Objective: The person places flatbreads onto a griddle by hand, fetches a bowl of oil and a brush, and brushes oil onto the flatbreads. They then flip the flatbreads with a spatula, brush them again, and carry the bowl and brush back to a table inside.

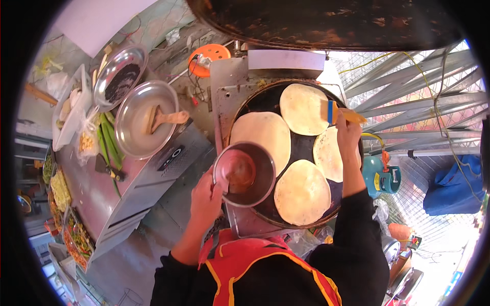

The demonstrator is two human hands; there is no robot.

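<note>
My left hand [206, 193] grips a metal bowl [268, 174] with a little reddish-brown liquid at its bottom, over the near left rim of a round black griddle [300, 149]. In my right hand [347, 134] is a pastry brush [338, 113] with a blue band, its bristles at the right edge of the far flatbread [302, 109]. Another flatbread [327, 153] lies partly beneath my right forearm. A large flatbread [260, 130] at the left is partly covered by the bowl. The near flatbread [302, 193] shows whole.
A dark round lid [329, 23] stands raised beyond the griddle. On the left counter [111, 195] are a steel basin [132, 134] with a wooden-handled brush [168, 118], a bowl of black seeds [122, 82] and green onions [107, 139]. A teal gas cylinder [373, 174] stands at right.
</note>
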